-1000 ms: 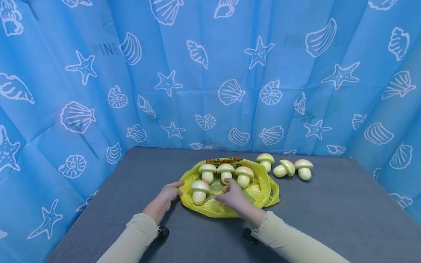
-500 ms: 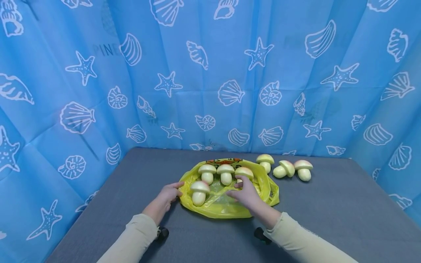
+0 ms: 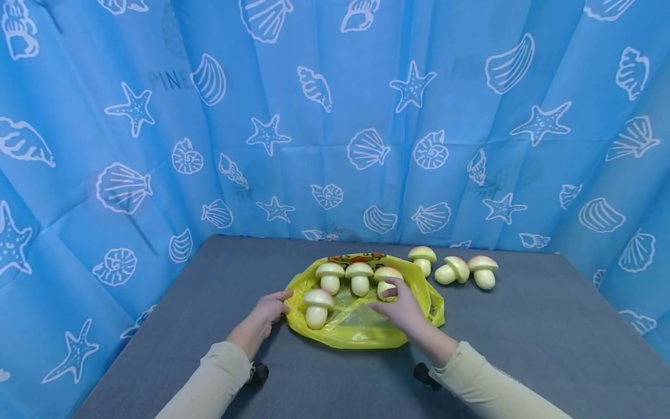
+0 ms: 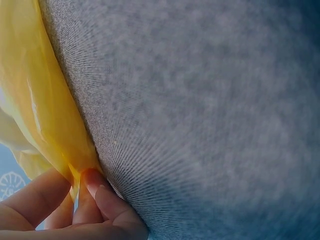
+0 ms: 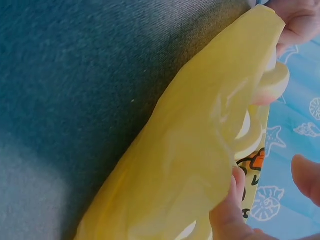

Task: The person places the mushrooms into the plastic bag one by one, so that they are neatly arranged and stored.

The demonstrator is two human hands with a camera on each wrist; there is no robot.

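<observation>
Right hand [image 3: 405, 311] has shifted rightward across the bag since one second ago, from mid-opening to beside the right-hand mushroom [image 3: 387, 272] of the back row; left hand [image 3: 262, 317] has kept its place.

Left fingers: thumb and fingertips brought together on the left edge of the yellow bag [image 3: 361, 340], pinching a gathered fold of plastic. Left wrist view shows the pinch close up, just above the grey tabletop [image 4: 210, 115].

Right fingers: curved and parted, thumb well apart from the fingers, grasping nothing. They overlap the lower part of the right-hand mushroom in the head view; contact with it cannot be told. Right wrist view has one digit close to the bag's rim, another standing off against the curtain [image 5: 280, 160]; whether the rim is touched is unclear.

Bag: lying on the tabletop, mouth wide, a red and black print [image 3: 361, 258] at the back. Four mushrooms inside: left one [image 3: 330, 270] and middle one [image 3: 359, 270] of the back row, the right-hand one, and a front-left one [image 3: 317, 308] nearest the left hand.

Outside, to the right: an upright mushroom [image 3: 421, 254] just beside the bag, a tipped mushroom [image 3: 453, 270], then a third mushroom [image 3: 484, 271] farthest right.
</observation>
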